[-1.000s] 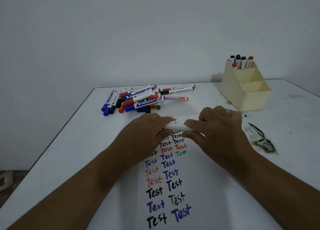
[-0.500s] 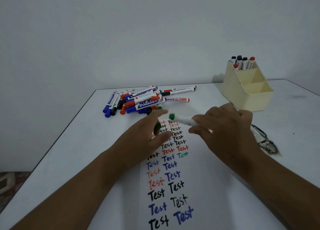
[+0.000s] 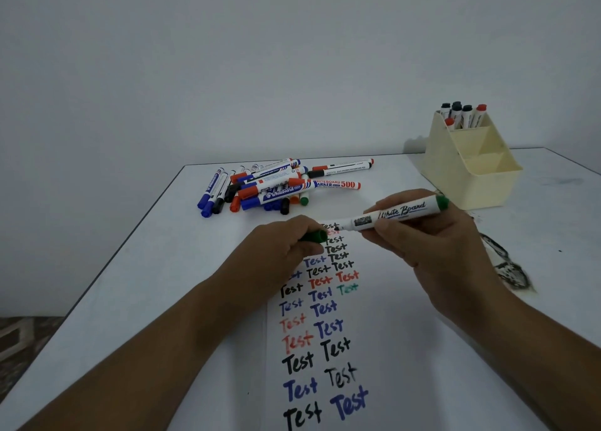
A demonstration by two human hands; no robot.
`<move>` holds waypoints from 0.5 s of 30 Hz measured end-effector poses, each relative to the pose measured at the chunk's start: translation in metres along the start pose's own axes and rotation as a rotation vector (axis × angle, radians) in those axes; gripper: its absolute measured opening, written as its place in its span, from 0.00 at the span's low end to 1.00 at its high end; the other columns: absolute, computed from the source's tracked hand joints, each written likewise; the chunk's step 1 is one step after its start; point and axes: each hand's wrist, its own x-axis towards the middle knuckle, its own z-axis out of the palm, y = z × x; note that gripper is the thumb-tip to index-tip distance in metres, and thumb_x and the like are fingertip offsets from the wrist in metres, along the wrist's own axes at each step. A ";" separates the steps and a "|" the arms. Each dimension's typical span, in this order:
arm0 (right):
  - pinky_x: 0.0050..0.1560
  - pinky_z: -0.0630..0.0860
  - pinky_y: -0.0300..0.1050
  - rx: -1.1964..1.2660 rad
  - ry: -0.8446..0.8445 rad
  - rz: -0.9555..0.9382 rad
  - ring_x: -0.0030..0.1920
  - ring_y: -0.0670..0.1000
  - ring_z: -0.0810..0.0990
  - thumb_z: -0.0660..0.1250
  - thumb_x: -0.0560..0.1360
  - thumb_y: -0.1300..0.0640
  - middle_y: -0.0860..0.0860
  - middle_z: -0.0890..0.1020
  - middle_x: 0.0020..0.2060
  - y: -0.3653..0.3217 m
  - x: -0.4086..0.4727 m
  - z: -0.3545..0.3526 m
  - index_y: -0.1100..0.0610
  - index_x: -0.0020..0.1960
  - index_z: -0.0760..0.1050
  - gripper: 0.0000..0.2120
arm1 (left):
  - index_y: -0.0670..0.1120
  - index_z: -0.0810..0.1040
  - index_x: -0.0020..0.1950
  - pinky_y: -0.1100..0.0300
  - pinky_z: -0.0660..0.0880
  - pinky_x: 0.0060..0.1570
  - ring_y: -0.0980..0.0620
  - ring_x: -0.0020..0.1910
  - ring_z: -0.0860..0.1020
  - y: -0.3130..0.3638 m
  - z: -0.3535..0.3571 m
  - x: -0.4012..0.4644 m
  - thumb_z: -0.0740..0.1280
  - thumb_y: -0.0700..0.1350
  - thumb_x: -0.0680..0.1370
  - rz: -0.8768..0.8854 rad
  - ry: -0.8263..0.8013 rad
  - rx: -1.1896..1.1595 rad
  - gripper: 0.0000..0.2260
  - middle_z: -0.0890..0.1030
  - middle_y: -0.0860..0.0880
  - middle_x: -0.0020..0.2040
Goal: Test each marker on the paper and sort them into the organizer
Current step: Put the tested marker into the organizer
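Note:
My right hand (image 3: 419, 235) holds an uncapped white marker (image 3: 400, 214) with a green end, its tip pointing left over the top of the paper (image 3: 390, 333). The paper carries several "Test" words in black, blue, red and green. My left hand (image 3: 279, 251) grips the green cap (image 3: 314, 236) just left of the tip. A pile of markers (image 3: 273, 188) lies on the table behind the paper. The cream organizer (image 3: 471, 170) stands at the back right with several markers (image 3: 463, 115) upright in its rear compartment.
The white table (image 3: 146, 284) has its left edge running diagonally, with floor beyond it. A dark ink smear (image 3: 507, 264) marks the table right of my right hand. A plain wall rises behind.
The cap came off the marker: my left hand now holds it apart. My right hand turned the marker around so its tip points left toward the paper.

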 end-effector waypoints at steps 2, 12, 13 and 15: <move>0.55 0.83 0.54 -0.056 0.006 -0.030 0.50 0.61 0.86 0.73 0.66 0.61 0.61 0.86 0.46 0.001 -0.001 0.001 0.63 0.50 0.81 0.13 | 0.55 0.73 0.61 0.69 0.71 0.46 0.59 0.48 0.76 0.000 0.001 0.000 0.62 0.49 0.81 -0.006 0.000 -0.007 0.09 0.78 0.58 0.49; 0.47 0.84 0.55 -0.321 -0.049 -0.023 0.43 0.57 0.86 0.78 0.68 0.63 0.54 0.87 0.42 0.003 -0.005 0.005 0.54 0.46 0.85 0.09 | 0.52 0.76 0.62 0.73 0.66 0.43 0.62 0.42 0.72 0.008 0.000 -0.002 0.61 0.49 0.82 0.087 0.002 0.085 0.11 0.75 0.60 0.45; 0.45 0.84 0.52 -0.333 -0.049 -0.016 0.42 0.55 0.86 0.79 0.68 0.62 0.53 0.87 0.41 0.003 -0.006 0.005 0.53 0.46 0.85 0.09 | 0.51 0.76 0.63 0.73 0.65 0.42 0.62 0.42 0.71 0.009 0.000 -0.002 0.60 0.49 0.82 0.087 -0.003 0.097 0.11 0.74 0.60 0.44; 0.42 0.84 0.50 -0.370 -0.049 -0.006 0.40 0.53 0.86 0.79 0.68 0.60 0.51 0.87 0.40 0.003 -0.006 0.006 0.52 0.46 0.85 0.09 | 0.50 0.75 0.63 0.72 0.64 0.43 0.60 0.43 0.71 0.011 -0.001 -0.002 0.59 0.48 0.82 0.086 -0.011 0.107 0.11 0.73 0.58 0.45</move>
